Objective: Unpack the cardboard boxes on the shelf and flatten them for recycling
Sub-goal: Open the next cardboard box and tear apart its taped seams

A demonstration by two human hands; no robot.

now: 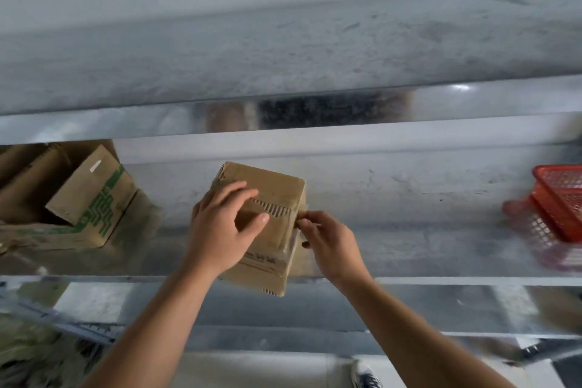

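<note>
Head view: a person works on a small cardboard box that sits at the front edge of a metal shelf, its near corner hanging just past the lip. The left hand lies spread across the top of the box, fingers loosely extended and pressing it down rather than wrapping it. The right hand has thumb and fingertips pinched together at the box's right edge, on what appears to be the end of a clear tape strip; motion blur keeps the exact hold from being certain.

The box looks light and probably holds little, judging by how easily one flat hand steadies it. Its corrugated walls are stiff but dented, with torn fluting exposed along the top seam, so the board should crease and tear readily. The taped patch is glossy and likely slick. The loose tape end at the right edge is the best place to pull, with the other hand bracing the top or gripping the far left edge so the box does not slide off the shelf.

Larger green-printed boxes lie toward the left end of the shelf, well apart from the hands, and a red basket stands at the right end.
</note>
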